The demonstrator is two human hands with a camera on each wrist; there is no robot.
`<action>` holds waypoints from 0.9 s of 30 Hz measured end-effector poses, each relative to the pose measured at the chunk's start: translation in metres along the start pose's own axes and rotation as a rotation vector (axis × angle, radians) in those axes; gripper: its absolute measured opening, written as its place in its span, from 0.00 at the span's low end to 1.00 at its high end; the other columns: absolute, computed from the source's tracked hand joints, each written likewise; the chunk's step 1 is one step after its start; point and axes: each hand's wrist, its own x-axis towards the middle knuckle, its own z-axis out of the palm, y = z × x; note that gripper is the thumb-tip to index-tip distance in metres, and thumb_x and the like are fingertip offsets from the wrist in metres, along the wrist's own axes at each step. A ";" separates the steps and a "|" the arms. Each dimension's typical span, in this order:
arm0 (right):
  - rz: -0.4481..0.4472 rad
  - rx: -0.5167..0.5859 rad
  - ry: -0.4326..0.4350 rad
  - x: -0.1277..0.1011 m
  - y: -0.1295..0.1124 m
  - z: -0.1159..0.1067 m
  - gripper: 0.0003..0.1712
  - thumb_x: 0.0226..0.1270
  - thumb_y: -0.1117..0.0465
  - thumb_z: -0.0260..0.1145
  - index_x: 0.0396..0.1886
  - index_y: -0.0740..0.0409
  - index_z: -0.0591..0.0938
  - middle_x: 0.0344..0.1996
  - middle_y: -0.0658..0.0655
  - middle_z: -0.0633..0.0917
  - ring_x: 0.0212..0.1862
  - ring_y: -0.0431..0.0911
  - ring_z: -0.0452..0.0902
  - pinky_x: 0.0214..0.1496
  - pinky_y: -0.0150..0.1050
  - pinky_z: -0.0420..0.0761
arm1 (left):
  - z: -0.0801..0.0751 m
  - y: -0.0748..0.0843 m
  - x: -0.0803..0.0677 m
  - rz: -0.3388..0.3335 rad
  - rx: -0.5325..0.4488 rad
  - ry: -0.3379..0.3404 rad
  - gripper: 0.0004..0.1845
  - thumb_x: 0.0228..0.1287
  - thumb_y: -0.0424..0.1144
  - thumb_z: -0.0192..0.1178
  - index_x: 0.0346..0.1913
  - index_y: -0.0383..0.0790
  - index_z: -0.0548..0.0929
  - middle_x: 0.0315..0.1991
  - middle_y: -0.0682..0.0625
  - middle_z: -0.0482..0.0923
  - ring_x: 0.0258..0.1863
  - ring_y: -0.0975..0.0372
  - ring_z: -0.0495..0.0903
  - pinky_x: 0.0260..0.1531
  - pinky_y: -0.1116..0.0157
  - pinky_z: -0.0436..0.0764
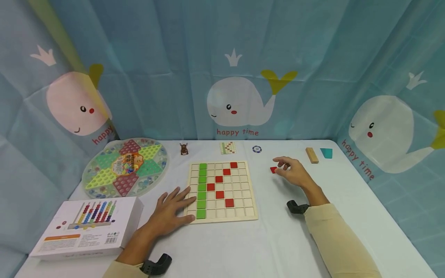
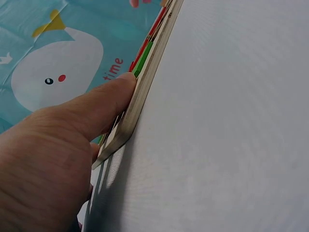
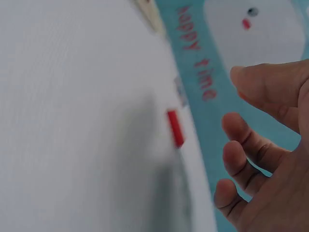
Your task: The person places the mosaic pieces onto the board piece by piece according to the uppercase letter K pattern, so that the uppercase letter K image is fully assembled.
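Blurring red tile (image 3: pixel 175 128) — board (image 2: pixel 145 87) edge-on

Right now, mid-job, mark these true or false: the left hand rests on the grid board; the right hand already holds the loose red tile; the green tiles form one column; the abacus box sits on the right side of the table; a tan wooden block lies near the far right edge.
1. The left hand rests flat against the square wooden grid board: true.
2. The right hand already holds the loose red square tile: false; the tile lies on the white table, just off the fingers.
3. The green tiles form one column: true.
4. The white abacus box sits on the right: false; it is on the left.
5. A tan wooden block lies far right: true.
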 end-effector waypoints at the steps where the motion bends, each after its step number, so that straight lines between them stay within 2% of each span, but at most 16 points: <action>1: 0.023 -0.005 -0.016 0.001 0.004 0.000 0.22 0.65 0.65 0.65 0.59 0.61 0.79 0.42 0.61 0.78 0.41 0.53 0.69 0.38 0.44 0.71 | 0.000 0.000 0.000 0.000 0.000 0.002 0.34 0.55 0.59 0.66 0.63 0.47 0.78 0.72 0.48 0.60 0.71 0.44 0.51 0.62 0.39 0.42; 8: 0.028 -0.059 -0.062 0.011 0.024 0.001 0.21 0.63 0.68 0.65 0.57 0.64 0.79 0.36 0.59 0.78 0.38 0.52 0.70 0.37 0.43 0.71 | 0.000 -0.001 -0.001 0.007 -0.001 0.010 0.34 0.55 0.59 0.66 0.63 0.47 0.79 0.72 0.48 0.60 0.71 0.43 0.51 0.62 0.38 0.42; 17: 0.135 -0.159 -0.150 0.025 0.027 0.006 0.21 0.62 0.67 0.65 0.56 0.59 0.80 0.41 0.61 0.76 0.43 0.55 0.69 0.43 0.47 0.73 | 0.000 -0.001 0.000 0.012 -0.006 0.011 0.34 0.55 0.59 0.66 0.63 0.47 0.78 0.72 0.48 0.60 0.71 0.43 0.51 0.62 0.38 0.42; 23: 0.101 -0.190 -0.122 0.026 0.029 0.007 0.14 0.63 0.66 0.66 0.48 0.62 0.82 0.36 0.59 0.76 0.40 0.54 0.69 0.42 0.47 0.70 | 0.000 0.000 0.000 0.007 0.001 0.010 0.34 0.55 0.59 0.66 0.63 0.47 0.79 0.72 0.47 0.60 0.71 0.42 0.51 0.62 0.38 0.42; 27: 0.088 -0.171 -0.111 0.020 0.030 0.003 0.12 0.65 0.65 0.65 0.48 0.63 0.81 0.34 0.57 0.77 0.38 0.52 0.70 0.42 0.45 0.71 | 0.000 0.000 0.000 0.005 0.000 0.003 0.34 0.56 0.59 0.65 0.63 0.46 0.78 0.72 0.47 0.60 0.71 0.42 0.51 0.62 0.38 0.42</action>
